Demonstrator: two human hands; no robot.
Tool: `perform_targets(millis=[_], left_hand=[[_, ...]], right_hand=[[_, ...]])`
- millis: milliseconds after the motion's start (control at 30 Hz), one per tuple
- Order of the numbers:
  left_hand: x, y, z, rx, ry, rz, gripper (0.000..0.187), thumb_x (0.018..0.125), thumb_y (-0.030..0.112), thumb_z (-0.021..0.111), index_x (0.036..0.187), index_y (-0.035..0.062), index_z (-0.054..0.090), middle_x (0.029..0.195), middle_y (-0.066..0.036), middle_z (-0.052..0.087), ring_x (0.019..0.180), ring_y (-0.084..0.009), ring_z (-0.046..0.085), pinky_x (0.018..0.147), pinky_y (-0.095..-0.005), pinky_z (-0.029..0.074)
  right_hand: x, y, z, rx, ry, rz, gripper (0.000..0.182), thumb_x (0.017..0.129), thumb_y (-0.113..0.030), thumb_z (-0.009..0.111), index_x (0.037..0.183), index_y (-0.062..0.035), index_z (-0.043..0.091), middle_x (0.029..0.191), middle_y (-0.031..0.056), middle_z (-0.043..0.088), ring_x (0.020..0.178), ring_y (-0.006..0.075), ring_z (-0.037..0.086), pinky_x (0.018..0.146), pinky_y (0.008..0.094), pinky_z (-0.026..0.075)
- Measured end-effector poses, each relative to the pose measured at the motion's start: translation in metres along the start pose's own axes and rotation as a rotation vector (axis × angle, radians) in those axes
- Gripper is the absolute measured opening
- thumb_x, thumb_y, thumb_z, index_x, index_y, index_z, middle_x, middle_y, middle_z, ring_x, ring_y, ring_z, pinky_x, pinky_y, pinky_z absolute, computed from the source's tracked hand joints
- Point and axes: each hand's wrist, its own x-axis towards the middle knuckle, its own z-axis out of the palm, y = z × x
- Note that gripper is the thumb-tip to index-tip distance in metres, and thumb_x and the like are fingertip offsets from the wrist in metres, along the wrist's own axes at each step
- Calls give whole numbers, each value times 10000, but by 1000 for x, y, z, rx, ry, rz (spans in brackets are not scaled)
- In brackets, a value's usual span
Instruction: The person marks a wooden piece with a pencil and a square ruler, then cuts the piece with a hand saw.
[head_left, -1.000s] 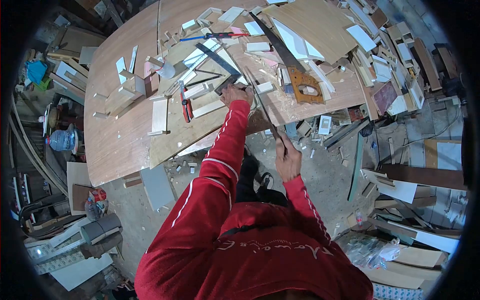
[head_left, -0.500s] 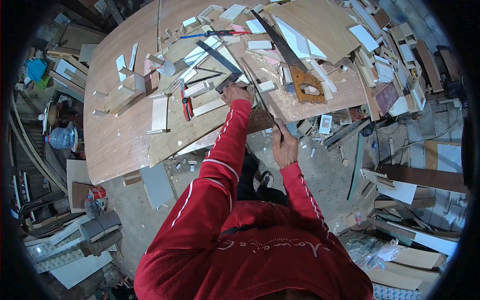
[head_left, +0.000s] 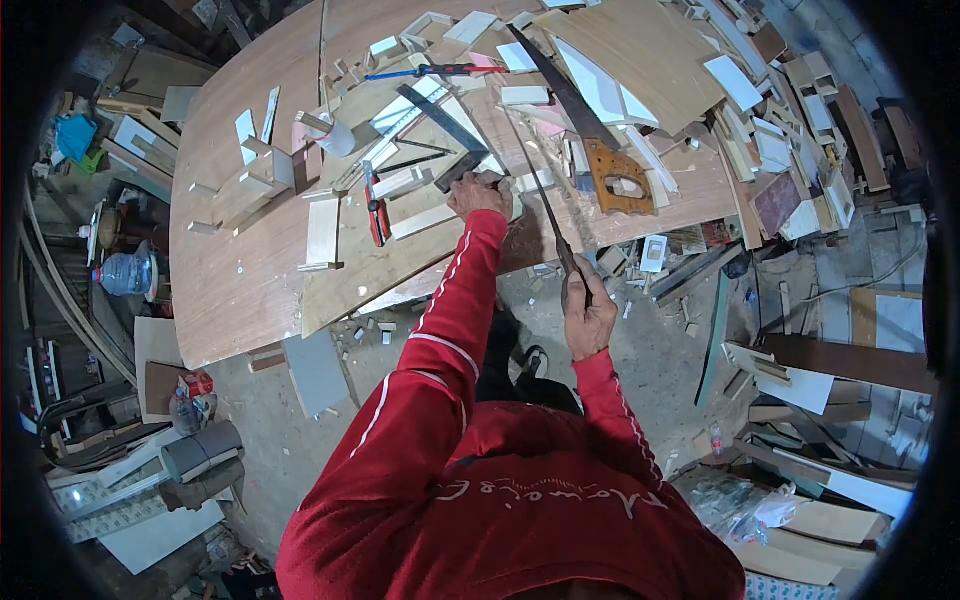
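Note:
My left hand (head_left: 481, 196) is closed near the board's front edge, its fingers at the stock of a dark try square (head_left: 440, 118). Pale wood shows beside these fingers, but what lies beneath them is hidden. In my right hand (head_left: 588, 315) is a handsaw (head_left: 545, 205), seen nearly edge-on. Its thin blade slants up and left across the table edge, just right of my left hand. A second handsaw (head_left: 618, 180) with a wooden handle lies on the table to the right. Left of my left hand are a red-and-black tool (head_left: 376, 208) and a pale wood strip (head_left: 420, 220).
The wooden table (head_left: 235, 320) carries a plywood board (head_left: 345, 290), a white cup (head_left: 335, 138), a blue-and-red tool (head_left: 430, 71) and a wooden assembly with pegs (head_left: 265, 175). Offcuts pile up at the right. A grey panel (head_left: 315, 375) leans below the front edge; scraps litter the floor.
My right hand has drawn back toward my body and slightly right, pulling the handsaw with it. My left hand stays in nearly the same place by the try square.

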Motion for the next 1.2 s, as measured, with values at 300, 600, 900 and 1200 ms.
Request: perform_targets(millis=[300,600,900,1200], left_hand=[[0,-3,5,-51,93,-10,258,768,345,626,967,209,719,1089,-107,611,1045,-310,499,929,-448,349],[-1,2,1,-16,40,-28,277,723,433,674,885,217,735,1099,-110,607,1043,-318,502,918,-456,361],[2,2,-2,-15,7,-33,297,726,466,674,880,220,735,1087,-99,601,1074,-326,493,913,-468,365],[3,1,-1,31,-2,-38,278,725,496,689,863,259,736,1041,-84,623,1049,-325,524,882,-484,396]], right_hand=[[-17,15,-13,2,-60,87,261,902,-105,556,1147,-39,618,949,183,683,801,196,681,699,312,511],[-29,12,-20,-7,-90,50,260,910,-112,557,1158,-53,607,932,181,683,764,212,688,667,317,514],[-42,11,-32,-24,-143,49,269,916,-112,546,1170,-39,598,1018,182,677,862,279,697,712,338,526],[-33,8,-25,-12,-108,-5,269,918,-115,541,1171,-49,602,941,185,684,751,224,693,645,307,516]])
